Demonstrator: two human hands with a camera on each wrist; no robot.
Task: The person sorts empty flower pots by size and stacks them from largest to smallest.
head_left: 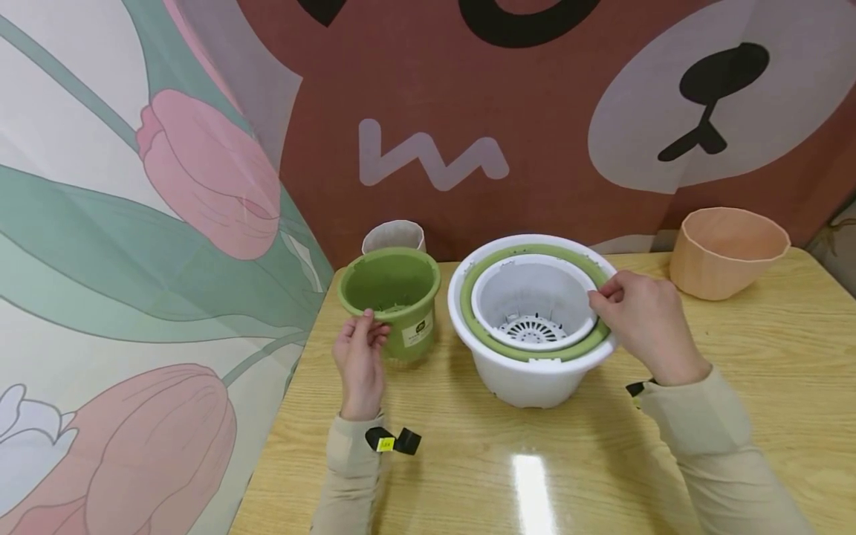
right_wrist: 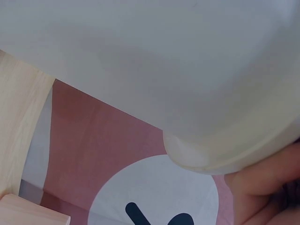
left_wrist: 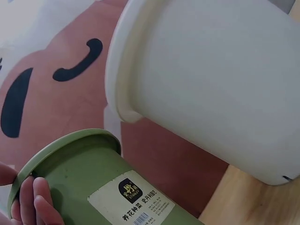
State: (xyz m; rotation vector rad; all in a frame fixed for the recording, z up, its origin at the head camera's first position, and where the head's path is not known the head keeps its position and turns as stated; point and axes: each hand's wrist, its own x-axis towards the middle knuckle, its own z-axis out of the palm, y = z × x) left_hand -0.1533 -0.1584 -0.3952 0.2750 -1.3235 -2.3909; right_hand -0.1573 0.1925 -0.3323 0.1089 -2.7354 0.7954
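Observation:
My left hand [head_left: 361, 364] pinches the near rim of a green plastic flowerpot [head_left: 411, 316], thumb at the lip and the other fingers against its outer wall. A white label faces outward on that pot. To its right stands a nest of pots: a large white flowerpot [head_left: 528, 383] outside, a green pot [head_left: 480, 338] within it, and a smaller white pot [head_left: 515, 293] with a slotted bottom innermost. From the right, my right hand [head_left: 649, 319] reaches over the nest and pinches the innermost white pot's rim. Its curled fingers appear beside the large pot's rim in the right wrist view.
Behind the green pot is a small whitish pot [head_left: 394, 236]. A peach-coloured pot [head_left: 722, 260] stands at the back right of the wooden table [head_left: 461, 461]. A printed cloth [head_left: 428, 89] with a bear face and tulips rises along the back and left.

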